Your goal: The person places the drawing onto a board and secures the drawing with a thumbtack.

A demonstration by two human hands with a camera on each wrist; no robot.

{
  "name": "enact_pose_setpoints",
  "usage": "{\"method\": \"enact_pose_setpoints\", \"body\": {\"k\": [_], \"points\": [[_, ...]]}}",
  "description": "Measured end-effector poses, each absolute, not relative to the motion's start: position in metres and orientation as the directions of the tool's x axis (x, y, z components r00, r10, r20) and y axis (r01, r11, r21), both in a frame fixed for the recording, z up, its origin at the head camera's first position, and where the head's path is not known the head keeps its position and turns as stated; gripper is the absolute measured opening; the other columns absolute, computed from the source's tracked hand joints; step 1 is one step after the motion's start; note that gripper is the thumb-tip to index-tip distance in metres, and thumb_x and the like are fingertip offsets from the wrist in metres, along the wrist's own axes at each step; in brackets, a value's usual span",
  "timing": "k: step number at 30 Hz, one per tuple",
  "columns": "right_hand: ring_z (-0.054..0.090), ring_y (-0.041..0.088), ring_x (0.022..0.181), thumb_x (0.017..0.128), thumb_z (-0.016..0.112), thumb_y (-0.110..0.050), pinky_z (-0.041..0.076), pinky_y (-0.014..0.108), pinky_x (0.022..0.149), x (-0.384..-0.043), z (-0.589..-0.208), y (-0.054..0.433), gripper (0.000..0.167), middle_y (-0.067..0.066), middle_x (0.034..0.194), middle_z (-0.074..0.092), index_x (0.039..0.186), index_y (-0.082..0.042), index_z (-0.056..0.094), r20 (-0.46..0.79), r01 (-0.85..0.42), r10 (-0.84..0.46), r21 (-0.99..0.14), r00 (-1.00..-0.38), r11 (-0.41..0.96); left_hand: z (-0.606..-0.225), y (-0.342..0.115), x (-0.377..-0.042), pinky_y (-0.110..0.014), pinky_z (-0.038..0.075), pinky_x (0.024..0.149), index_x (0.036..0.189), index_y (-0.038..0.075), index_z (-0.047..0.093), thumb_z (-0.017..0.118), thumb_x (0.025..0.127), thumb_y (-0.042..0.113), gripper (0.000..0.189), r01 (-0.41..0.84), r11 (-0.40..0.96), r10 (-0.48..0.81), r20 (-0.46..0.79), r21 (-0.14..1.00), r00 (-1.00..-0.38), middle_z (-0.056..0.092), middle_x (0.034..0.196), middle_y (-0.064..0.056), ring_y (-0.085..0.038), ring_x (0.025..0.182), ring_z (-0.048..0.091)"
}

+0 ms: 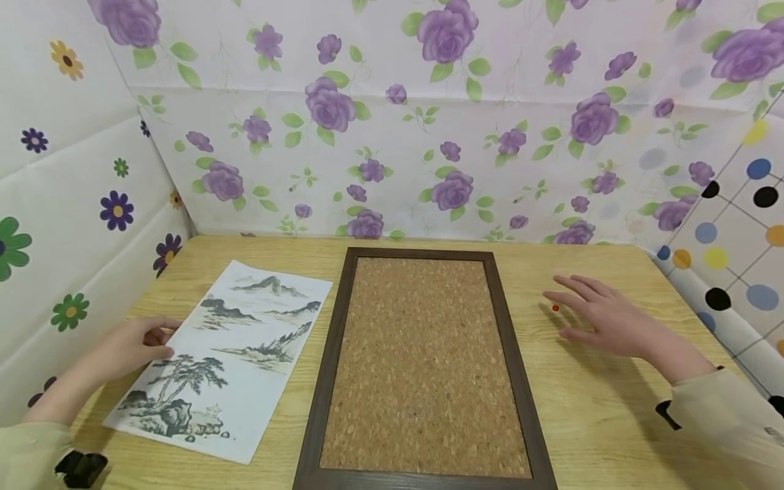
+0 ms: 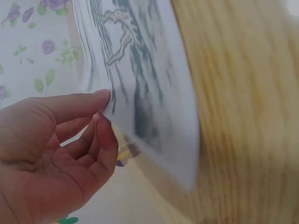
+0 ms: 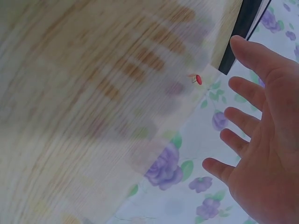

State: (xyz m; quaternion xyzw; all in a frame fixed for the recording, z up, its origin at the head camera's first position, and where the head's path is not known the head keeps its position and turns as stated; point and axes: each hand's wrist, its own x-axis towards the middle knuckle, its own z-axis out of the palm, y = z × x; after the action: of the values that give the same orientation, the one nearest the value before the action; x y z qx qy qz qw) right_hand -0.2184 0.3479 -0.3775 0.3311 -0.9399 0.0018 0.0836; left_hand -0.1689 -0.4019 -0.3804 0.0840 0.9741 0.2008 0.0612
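A white sheet of paper (image 1: 257, 401) printed with an ink landscape of mountains and pines is at the left of the table. My left hand (image 1: 125, 350) pinches its left edge between thumb and fingers; in the left wrist view the sheet (image 2: 173, 126) tilts up from the wood. Over the table's right side is my right hand (image 1: 612, 323), fingers spread and holding nothing. Just by its fingertips lies a small red-headed thumbtack (image 1: 555, 308), which also shows in the right wrist view. A cork board (image 1: 429, 361) in a dark brown frame lies between the hands.
The wooden table (image 1: 588, 422) meets a back wall (image 1: 392, 156) covered in purple-flower cloth. Patterned cloth walls also stand on the left (image 1: 73, 224) and right (image 1: 741, 272). A dark strap shows at each wrist.
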Motion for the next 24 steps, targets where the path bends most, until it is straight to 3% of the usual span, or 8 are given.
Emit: {"method": "enact_pose_setpoints", "body": {"k": [5, 13, 24], "points": [[0.037, 0.045, 0.135, 0.084, 0.078, -0.033, 0.039, 0.065, 0.102, -0.219, -0.378, 0.349, 0.071, 0.02, 0.153, 0.038, 0.145, -0.014, 0.048, 0.157, -0.62, -0.621, 0.059, -0.768, 0.782, -0.377, -0.402, -0.167, -0.018, 0.052, 0.062, 0.124, -0.017, 0.056, 0.069, 0.086, 0.004, 0.045, 0.153, 0.9, 0.2, -0.074, 0.407, -0.977, 0.068, 0.09, -0.01, 0.008, 0.074, 0.05], [0.038, 0.047, 0.136, 0.089, 0.074, -0.03, 0.041, 0.066, 0.104, -0.222, -0.375, 0.35, 0.069, 0.022, 0.154, 0.037, 0.148, -0.011, 0.045, 0.076, -0.584, -0.581, -0.012, -0.81, 0.812, -0.374, -0.404, -0.162, -0.02, 0.054, 0.061, 0.126, -0.016, 0.056, 0.066, 0.09, 0.005, 0.043, 0.131, 0.878, 0.214, -0.133, 0.46, -0.968, 0.068, 0.094, -0.011, 0.009, 0.074, 0.053], [0.05, 0.043, 0.127, 0.091, 0.072, -0.027, 0.048, 0.061, 0.1, -0.234, -0.38, 0.354, 0.058, 0.02, 0.139, 0.055, 0.142, -0.008, 0.052, 0.04, -0.559, -0.558, -0.052, -0.829, 0.827, -0.37, -0.41, -0.161, -0.022, 0.057, 0.066, 0.137, -0.018, 0.043, 0.061, 0.096, 0.01, 0.052, 0.049, 0.841, 0.208, -0.239, 0.539, -0.948, 0.065, 0.104, -0.017, 0.004, 0.077, 0.057]]}}
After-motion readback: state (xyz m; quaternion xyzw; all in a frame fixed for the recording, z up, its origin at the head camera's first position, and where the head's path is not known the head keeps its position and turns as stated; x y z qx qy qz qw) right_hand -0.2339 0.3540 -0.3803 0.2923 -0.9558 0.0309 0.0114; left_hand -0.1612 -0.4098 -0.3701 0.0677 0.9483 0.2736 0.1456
